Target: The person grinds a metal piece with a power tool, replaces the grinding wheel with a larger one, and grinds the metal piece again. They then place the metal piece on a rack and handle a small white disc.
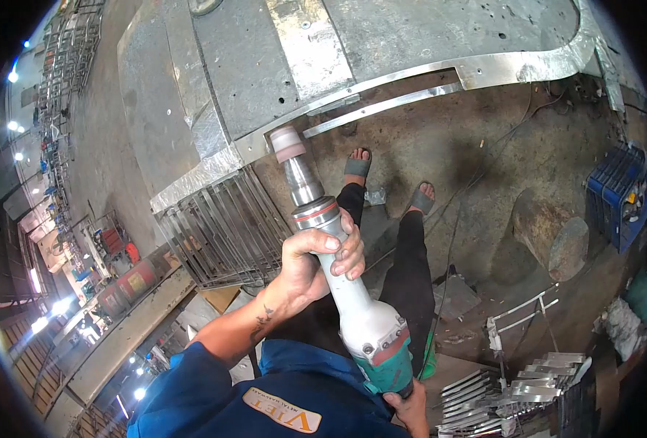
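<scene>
1. Gripping the straight grinder (pixel 360 314) with both hands, I hold it on a slant, its head towards the top of my view and its green rear housing near my body
2. My left hand (pixel 316 266) is closed around the pale neck, just behind the metal collar, thumb lying over the near side and fingers curled round the far side
3. My right hand (pixel 409 409) is wrapped around the dark rear end, with part of it cut off by the lower edge of the view
4. The pinkish-white grinding stone (pixel 287 144) at the tip sits right by the metal rim (pixel 513 69) of the big grey plate (pixel 250 73); I cannot tell whether they touch
5. Below that plate, to the left of my legs, stands a rack of thin metal bars (pixel 225 230)
6. My feet, in grey sandals (pixel 357 164), are on the stained floor, and off to the right are a cylindrical block (pixel 549 233) and a blue crate (pixel 615 197)
7. Near the lower right lie stacked metal strips (pixel 535 379)
</scene>
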A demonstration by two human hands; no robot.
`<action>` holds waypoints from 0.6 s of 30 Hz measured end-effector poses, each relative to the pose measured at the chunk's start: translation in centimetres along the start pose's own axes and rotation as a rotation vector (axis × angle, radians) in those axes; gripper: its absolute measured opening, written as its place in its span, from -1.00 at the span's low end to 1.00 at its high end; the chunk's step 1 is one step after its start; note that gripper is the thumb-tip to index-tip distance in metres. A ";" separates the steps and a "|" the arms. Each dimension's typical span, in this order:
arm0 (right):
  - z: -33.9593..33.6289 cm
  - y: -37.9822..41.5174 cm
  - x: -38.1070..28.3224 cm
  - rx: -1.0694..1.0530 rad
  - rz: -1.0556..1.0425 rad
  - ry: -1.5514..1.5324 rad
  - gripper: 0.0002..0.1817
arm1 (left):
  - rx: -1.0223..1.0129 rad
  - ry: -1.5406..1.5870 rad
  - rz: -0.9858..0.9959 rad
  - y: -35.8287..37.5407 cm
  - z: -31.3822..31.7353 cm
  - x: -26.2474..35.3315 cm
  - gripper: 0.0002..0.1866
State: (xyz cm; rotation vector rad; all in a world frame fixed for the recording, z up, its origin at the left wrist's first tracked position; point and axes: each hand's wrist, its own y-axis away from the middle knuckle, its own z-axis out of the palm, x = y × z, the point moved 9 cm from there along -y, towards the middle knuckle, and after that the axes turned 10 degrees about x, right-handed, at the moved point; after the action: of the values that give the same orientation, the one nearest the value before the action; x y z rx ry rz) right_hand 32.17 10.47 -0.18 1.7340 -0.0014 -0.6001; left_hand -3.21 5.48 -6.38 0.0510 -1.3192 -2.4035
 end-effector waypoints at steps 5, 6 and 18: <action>0.0 -0.1 -0.6 0.009 -0.027 0.010 -0.24 | -0.029 -0.012 0.022 0.4 0.7 0.5 -0.69; -0.1 0.0 -0.2 0.007 -0.025 0.010 -0.24 | -0.026 -0.012 0.022 0.4 0.6 0.5 -0.69; -1.8 0.7 1.2 0.112 -0.015 -0.010 -0.25 | -0.104 0.039 -0.049 -1.4 2.3 -1.8 -0.68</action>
State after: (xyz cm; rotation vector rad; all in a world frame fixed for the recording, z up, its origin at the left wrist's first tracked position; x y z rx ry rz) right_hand 34.09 11.58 0.20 1.8404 -0.0296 -0.6294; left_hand -2.53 8.63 -6.57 0.1018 -1.1877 -2.4953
